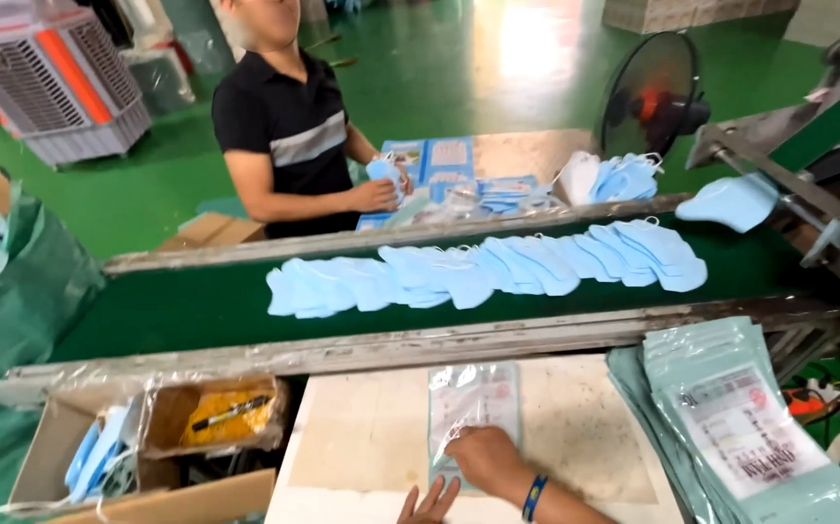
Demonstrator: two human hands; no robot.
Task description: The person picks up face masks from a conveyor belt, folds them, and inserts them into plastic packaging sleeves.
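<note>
Head view: right hand [486,456] presses clear pouch [473,408] beside stacked pouches [745,427].

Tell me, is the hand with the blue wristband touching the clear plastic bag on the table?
Touching. The head view shows the right hand resting flat on the lower part of the clear plastic bag.

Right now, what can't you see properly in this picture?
- Left hand: head view, bottom edge cuts off all but the fingers.
- Right hand: its fingers curl out of sight on the clear bag.
- Cardboard box: plastic film blurs what's inside.
- Bag stack: the frame's corner cuts it off.
</note>
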